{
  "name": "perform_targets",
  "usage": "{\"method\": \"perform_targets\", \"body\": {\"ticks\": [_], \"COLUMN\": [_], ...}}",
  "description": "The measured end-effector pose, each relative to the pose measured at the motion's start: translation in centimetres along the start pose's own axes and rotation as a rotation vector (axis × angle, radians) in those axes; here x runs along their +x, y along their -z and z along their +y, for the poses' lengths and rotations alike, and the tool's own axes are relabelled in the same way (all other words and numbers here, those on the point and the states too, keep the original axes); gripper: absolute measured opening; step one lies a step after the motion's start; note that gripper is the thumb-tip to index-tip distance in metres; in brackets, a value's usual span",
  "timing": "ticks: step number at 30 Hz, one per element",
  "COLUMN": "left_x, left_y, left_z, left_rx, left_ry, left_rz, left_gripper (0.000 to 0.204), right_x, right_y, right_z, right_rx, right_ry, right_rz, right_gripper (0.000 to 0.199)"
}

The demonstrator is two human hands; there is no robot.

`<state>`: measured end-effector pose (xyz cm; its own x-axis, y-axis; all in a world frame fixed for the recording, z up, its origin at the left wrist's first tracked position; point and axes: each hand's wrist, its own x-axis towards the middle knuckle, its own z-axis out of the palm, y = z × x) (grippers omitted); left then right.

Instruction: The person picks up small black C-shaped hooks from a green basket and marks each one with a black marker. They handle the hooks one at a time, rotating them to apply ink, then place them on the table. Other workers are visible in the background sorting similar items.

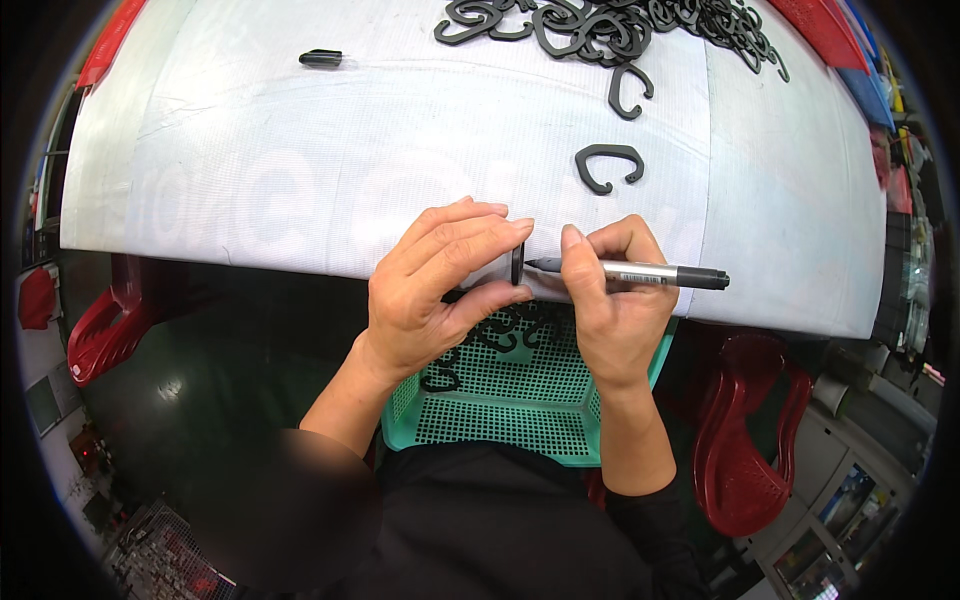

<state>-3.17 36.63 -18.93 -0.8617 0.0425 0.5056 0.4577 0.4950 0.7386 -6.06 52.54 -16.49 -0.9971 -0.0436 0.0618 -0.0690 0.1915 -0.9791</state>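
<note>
My left hand (430, 265) is closed at the table's near edge, pinching a black C-shaped plastic piece (517, 265) on edge between fingers and thumb. My right hand (622, 300) grips a silver and black marker pen (640, 274), its tip pointing left, at or very close to the piece; contact cannot be made out. Beyond my right hand, a loose black C-shaped piece (610, 166) lies on the table, with another C-shaped piece (630, 92) farther off. A heap of such black pieces (595, 28) spreads along the far side. The pen's black cap (321, 58) rests at the far left.
Below the table edge, a green perforated basket (500, 420) sits in front of me with several black pieces inside. Dark red plastic chairs stand at left (115, 325) and right (750, 440). A white sheet (250, 150) covers the table. Red and blue bins (825, 35) border its far right.
</note>
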Motion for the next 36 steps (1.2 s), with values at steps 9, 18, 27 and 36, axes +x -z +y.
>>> {"method": "perform_targets", "body": {"ticks": [9,18,27,36], "left_x": [0.0,-0.1,0.0,-0.5], "left_y": [-0.1,0.0,0.2,0.1], "left_z": [0.1,0.1,0.6,0.1], "left_rx": [0.002,0.003,0.022,0.002], "left_ry": [0.005,0.009,0.025,-0.015], "left_rz": [0.004,0.000,-0.023,-0.067], "left_gripper": [0.046,0.046,0.045,0.042], "right_x": [0.0,-0.1,-0.3,-0.3], "right_y": [-0.1,-0.2,1.3,1.9], "right_z": [0.0,0.1,0.7,0.6], "right_rx": [-0.007,-0.041,0.149,0.145], "right_ry": [0.005,0.030,0.033,0.001], "right_rz": [-0.003,-0.001,0.233,0.189], "right_gripper": [0.024,0.024,0.023,0.023]}}
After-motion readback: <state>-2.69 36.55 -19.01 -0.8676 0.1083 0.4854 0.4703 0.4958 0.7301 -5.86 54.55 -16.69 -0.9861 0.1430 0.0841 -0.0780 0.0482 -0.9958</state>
